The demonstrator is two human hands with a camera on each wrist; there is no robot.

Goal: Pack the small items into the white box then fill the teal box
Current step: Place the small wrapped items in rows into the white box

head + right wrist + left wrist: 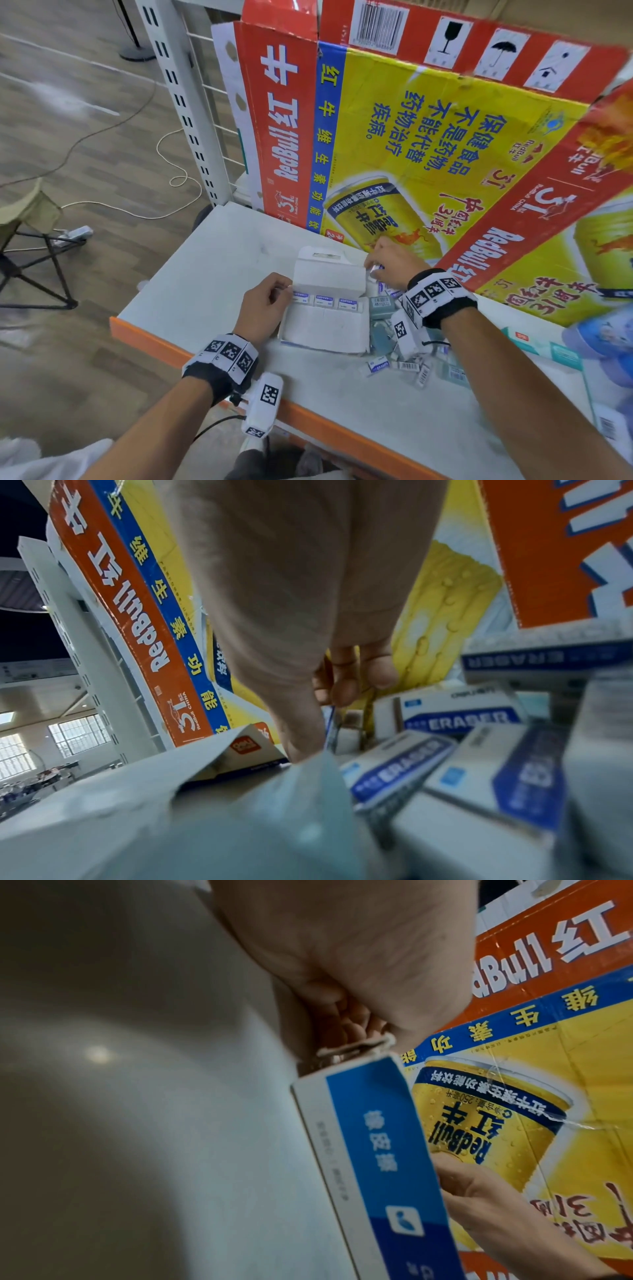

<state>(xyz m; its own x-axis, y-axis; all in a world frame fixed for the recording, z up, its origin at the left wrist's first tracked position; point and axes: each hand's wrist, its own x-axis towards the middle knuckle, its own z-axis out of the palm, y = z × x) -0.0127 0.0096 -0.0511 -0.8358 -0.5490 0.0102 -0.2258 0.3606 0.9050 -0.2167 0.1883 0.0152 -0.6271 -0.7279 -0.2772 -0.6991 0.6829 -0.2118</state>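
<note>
The white box (329,325) lies open on the table with a row of blue-labelled erasers (323,302) along its far side. My left hand (286,292) pinches the box's left corner flap (356,1045); its blue side (377,1137) fills the left wrist view. My right hand (373,269) reaches into the eraser pile behind the box's right end, thumb and fingers (342,691) closed on an eraser (330,727). Small grey-teal boxes (381,304) lie right of the white box. More loose erasers (376,365) lie under my right wrist.
A tall Red Bull carton (411,137) walls off the back and right of the table. The table's orange front edge (205,349) runs diagonally. A white shelf upright (178,85) stands at the back left, a folding stool (30,240) on the floor.
</note>
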